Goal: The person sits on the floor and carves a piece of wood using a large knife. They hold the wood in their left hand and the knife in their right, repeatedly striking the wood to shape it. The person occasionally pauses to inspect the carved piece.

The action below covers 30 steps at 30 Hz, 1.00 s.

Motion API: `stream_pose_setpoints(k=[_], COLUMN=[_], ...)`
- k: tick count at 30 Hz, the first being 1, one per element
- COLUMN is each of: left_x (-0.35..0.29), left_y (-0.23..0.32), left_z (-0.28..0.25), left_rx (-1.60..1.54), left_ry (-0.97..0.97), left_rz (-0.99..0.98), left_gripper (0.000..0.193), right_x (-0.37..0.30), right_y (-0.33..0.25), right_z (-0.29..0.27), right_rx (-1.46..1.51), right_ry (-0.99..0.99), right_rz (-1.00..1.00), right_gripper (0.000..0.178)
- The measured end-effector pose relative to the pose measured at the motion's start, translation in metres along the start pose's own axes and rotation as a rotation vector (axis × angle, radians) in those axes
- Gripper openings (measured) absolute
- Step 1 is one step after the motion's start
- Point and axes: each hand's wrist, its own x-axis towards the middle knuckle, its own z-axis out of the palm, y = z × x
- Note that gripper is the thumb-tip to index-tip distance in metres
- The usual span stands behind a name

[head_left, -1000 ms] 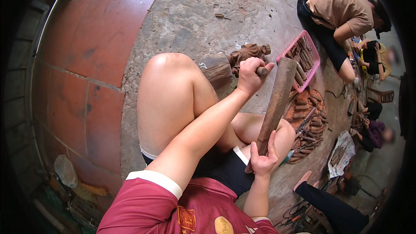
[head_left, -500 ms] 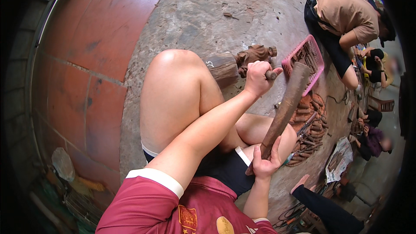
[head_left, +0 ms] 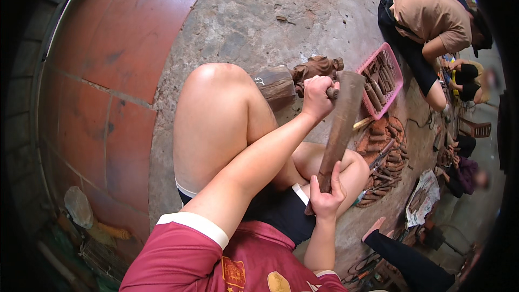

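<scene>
The left hand [head_left: 317, 97] is in front of the person, beyond the bent legs, and its fingers are curled narrowly around a dark round handle [head_left: 332, 93]. Only the end of this handle comes out on the right side of the fist; the rest I cannot see. The carved wooden piece [head_left: 316, 68] lies on the concrete floor [head_left: 254, 27] just on the far side of the left hand, and the hand partly covers it. On the left of the carving is a squared wooden block [head_left: 274, 86] with a white mark; whether both are one piece I cannot tell.

The right hand [head_left: 326, 197] is nearer to the body, above the right thigh. It holds the near, thin end of a long wooden club [head_left: 341, 124], with the thumb lying along the wood. The club leans to the far side and slightly to the right, and its thick end is just beside the handle; I cannot tell if they touch. So the carving is well apart from the right hand, but near to the left one.

To the right of the club's thick end stands a pink basket [head_left: 399, 75] with wooden pieces inside. Nearer, beside the right knee [head_left: 354, 170], many wooden-handled tools [head_left: 385, 176] lie in a pile.
</scene>
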Motion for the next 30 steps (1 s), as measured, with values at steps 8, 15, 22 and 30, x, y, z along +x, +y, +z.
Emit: stream_pose_setpoints(k=[8, 15, 22, 30], left_x=[0.001, 0.004, 0.002, 0.000], left_y=[0.012, 0.023, 0.016, 0.012], left_z=[-0.004, -0.006, -0.005, -0.005], left_rx=[-0.034, -0.053, -0.072, -0.078], left_ry=[0.063, 0.103, 0.072, 0.098], left_rz=[0.013, -0.005, 0.015, -0.009], left_gripper=[0.022, 0.020, 0.020, 0.019], right_x=[-0.011, -0.015, -0.013, -0.009], right_y=[-0.001, -0.002, -0.004, 0.006], right_z=[-0.007, -0.011, -0.006, -0.007], right_rx=[0.003, 0.033, 0.042, -0.026], right_ry=[-0.011, 0.035, 0.029, -0.106], right_rz=[0.076, 0.081, 0.046, 0.079], right_gripper=[0.073, 0.073, 0.073, 0.077])
